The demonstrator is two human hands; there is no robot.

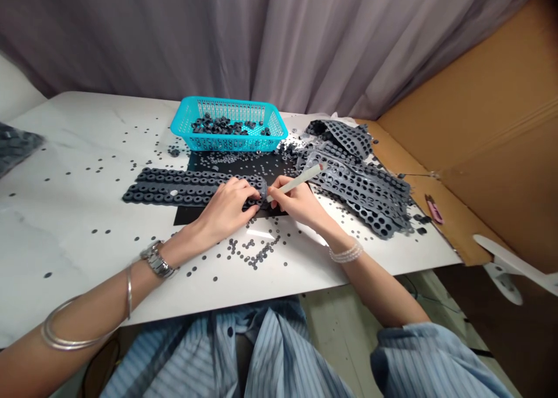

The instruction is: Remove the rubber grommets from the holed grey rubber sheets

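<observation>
My left hand (226, 207) lies over the end of a dark grey moulded rubber strip of rings (174, 189), its fingers gripping the strip. My right hand (293, 199) holds a pale stick-like tool (297, 182) like a pen, with its tip against the same strip near my left fingertips. The strip rests in several rows on a black mat (185, 215). Small dark rubber discs are scattered around both hands.
A turquoise plastic basket (226, 143) holding dark rubber rings stands behind the mat. A heap of punched grey rubber sheet (357, 184) lies to the right, by a cardboard wall (492, 125). Loose discs dot the white table (65, 171). A pink tool lies near the cardboard.
</observation>
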